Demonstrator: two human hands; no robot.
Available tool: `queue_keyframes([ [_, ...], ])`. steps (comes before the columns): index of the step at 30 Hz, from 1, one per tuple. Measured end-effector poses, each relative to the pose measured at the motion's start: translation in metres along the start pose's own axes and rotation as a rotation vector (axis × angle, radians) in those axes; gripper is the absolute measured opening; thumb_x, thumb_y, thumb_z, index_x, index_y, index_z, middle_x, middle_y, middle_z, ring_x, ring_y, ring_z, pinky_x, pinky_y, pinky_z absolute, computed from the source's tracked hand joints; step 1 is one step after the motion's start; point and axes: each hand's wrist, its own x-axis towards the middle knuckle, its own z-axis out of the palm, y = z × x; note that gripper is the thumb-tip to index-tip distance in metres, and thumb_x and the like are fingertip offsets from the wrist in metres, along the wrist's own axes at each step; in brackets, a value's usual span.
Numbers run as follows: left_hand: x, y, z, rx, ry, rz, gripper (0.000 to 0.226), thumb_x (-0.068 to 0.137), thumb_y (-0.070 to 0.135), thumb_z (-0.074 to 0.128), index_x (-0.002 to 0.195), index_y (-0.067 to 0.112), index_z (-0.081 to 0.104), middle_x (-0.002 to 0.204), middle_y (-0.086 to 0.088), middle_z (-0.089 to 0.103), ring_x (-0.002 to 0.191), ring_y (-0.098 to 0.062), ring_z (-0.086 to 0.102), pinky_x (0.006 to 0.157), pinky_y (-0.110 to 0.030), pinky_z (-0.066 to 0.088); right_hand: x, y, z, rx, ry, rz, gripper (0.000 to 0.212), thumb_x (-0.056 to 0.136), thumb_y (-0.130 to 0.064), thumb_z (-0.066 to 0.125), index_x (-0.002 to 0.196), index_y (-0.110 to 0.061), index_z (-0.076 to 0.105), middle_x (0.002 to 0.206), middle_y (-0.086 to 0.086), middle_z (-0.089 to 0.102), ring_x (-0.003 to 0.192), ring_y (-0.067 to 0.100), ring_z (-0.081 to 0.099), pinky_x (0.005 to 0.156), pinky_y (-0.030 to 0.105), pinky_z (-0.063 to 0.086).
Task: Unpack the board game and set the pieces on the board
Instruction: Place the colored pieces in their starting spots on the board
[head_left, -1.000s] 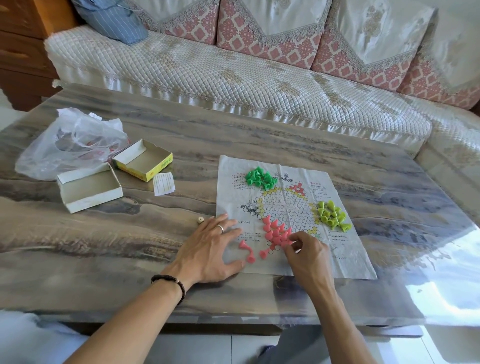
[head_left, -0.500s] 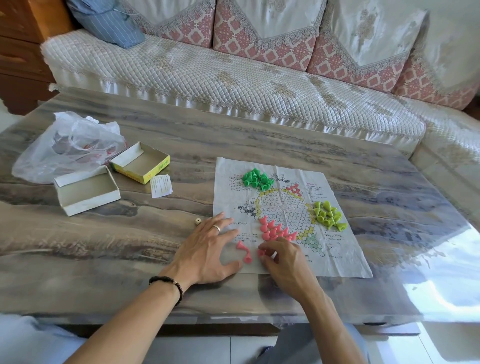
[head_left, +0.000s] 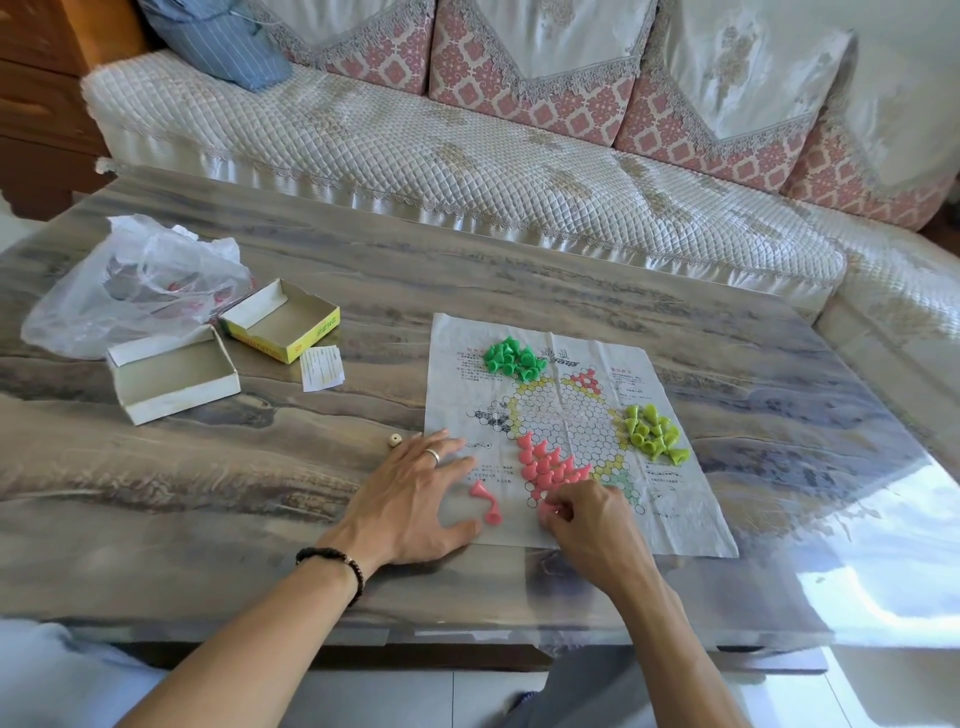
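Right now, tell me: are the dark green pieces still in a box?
No, the dark green pieces lie heaped on the paper board, and both boxes look empty.

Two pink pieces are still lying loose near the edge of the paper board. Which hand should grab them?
Probably the left hand: it rests flat and free, right beside the loose pink pieces. The right hand is busy, pinching a pink piece.

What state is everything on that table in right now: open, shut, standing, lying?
Yellow box: open, empty.
White box: open, empty.
Paper board: unfolded flat.
Two loose pink pieces: lying down.
Left hand: flat, pressing the board.
Right hand: pinching a pink piece.
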Motion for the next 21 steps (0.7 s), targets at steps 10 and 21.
queue_keyframes([
  [10, 0.0, -0.001, 0.0, -0.012, -0.007, -0.004, 0.084, 0.078, 0.075, 0.044, 0.144, 0.023, 0.04, 0.156, 0.001, 0.028, 0.146, -0.014, 0.012, 0.119, -0.032, 0.006, -0.004, -0.003, -0.001, 0.086, 0.07, -0.016, 0.007, 0.081, -0.015, 0.068, 0.084, -0.02, 0.07, 0.072, -0.007, 0.067, 0.065, 0.008, 0.061, 0.061, 0.021, 0.047],
  [21, 0.0, -0.002, 0.002, -0.024, -0.015, -0.02, 0.081, 0.078, 0.073, 0.043, 0.144, 0.025, 0.04, 0.156, 0.002, 0.028, 0.147, -0.014, 0.009, 0.12, -0.034, 0.005, 0.011, -0.013, 0.006, 0.032, 0.219, -0.091, 0.011, 0.081, -0.006, 0.066, 0.072, -0.01, 0.069, 0.063, -0.001, 0.067, 0.056, 0.012, 0.061, 0.056, 0.033, 0.052],
])
